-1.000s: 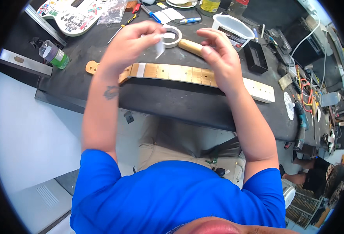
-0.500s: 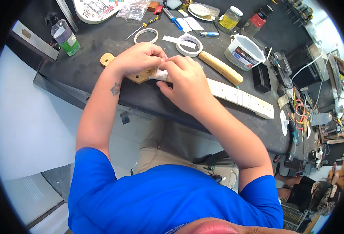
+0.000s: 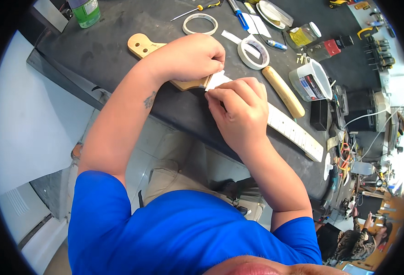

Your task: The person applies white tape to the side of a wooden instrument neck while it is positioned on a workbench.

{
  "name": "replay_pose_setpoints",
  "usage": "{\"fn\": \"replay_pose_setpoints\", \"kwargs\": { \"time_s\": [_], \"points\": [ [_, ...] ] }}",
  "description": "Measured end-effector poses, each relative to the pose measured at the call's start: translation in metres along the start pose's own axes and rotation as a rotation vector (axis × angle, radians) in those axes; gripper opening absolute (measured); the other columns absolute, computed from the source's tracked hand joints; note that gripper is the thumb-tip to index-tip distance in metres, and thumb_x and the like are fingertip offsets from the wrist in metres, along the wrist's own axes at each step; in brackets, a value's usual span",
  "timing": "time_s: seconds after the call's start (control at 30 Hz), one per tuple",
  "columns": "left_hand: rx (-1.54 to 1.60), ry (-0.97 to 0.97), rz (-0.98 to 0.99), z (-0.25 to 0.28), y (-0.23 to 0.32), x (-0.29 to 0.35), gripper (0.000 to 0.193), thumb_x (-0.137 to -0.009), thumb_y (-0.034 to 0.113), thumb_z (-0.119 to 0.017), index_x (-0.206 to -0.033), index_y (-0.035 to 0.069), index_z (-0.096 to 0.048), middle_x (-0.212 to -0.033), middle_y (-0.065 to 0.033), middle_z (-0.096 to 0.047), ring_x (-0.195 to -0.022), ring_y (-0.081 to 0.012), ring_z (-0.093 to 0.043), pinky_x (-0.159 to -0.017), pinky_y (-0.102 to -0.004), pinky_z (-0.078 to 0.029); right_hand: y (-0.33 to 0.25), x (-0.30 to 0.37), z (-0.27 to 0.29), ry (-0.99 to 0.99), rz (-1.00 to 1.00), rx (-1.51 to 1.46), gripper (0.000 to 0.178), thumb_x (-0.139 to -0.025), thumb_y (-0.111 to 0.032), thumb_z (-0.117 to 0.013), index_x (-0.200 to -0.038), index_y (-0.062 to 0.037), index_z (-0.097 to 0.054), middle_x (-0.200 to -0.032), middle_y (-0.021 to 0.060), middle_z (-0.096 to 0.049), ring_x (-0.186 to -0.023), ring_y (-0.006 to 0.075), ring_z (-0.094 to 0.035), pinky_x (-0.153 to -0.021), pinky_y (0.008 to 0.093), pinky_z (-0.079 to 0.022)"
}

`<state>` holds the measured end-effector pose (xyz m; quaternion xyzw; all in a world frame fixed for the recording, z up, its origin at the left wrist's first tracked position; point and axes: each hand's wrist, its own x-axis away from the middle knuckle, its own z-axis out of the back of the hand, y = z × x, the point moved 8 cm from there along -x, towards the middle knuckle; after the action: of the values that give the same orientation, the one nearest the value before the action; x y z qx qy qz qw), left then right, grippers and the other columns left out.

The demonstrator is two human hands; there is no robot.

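Observation:
A guitar neck [image 3: 296, 134] lies slantwise on the dark workbench, its wooden headstock [image 3: 141, 45] toward the left. A strip of pale masking tape [image 3: 216, 80] crosses the neck where headstock and fretboard meet. My left hand [image 3: 189, 56] rests over the headstock, fingers curled and pinched at the tape's far end. On the near side, the thumb and fingers of my right hand [image 3: 244, 110] are closed on the tape's near end. That hand covers part of the fretboard.
Beyond the neck lie two tape rolls, one thin [image 3: 200, 24] and one wider [image 3: 253, 52], and a wooden cylinder [image 3: 283, 91]. A white plastic tub [image 3: 311, 80], jars, and a screwdriver [image 3: 195, 11] stand or lie farther back. A person [image 3: 355, 243] is at lower right.
The view has shifted, so the bench items appear moved. My hands, close together before, are now farther apart, the right one nearer the bench's front edge, and more of the tape strip shows between them.

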<state>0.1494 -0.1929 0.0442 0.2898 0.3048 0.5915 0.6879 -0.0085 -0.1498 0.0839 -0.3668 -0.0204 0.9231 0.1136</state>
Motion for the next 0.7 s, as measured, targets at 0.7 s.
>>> {"fn": "replay_pose_setpoints", "kwargs": {
  "time_s": [0.7],
  "points": [
    [-0.033, 0.001, 0.031, 0.0006, 0.0014, 0.0002, 0.027, -0.105, 0.017, -0.066, -0.111, -0.005, -0.08, -0.104, -0.0147, -0.079, -0.099, -0.0266, -0.074, -0.09, -0.0404, -0.059, 0.0065, 0.0027, -0.0037, 0.0, -0.031, -0.073, 0.027, -0.073, 0.005, -0.091, -0.091, -0.0052, -0.074, -0.086, 0.0073, -0.07, -0.077, 0.0282, -0.067, -0.067, 0.0404, -0.055]
  ]
}}
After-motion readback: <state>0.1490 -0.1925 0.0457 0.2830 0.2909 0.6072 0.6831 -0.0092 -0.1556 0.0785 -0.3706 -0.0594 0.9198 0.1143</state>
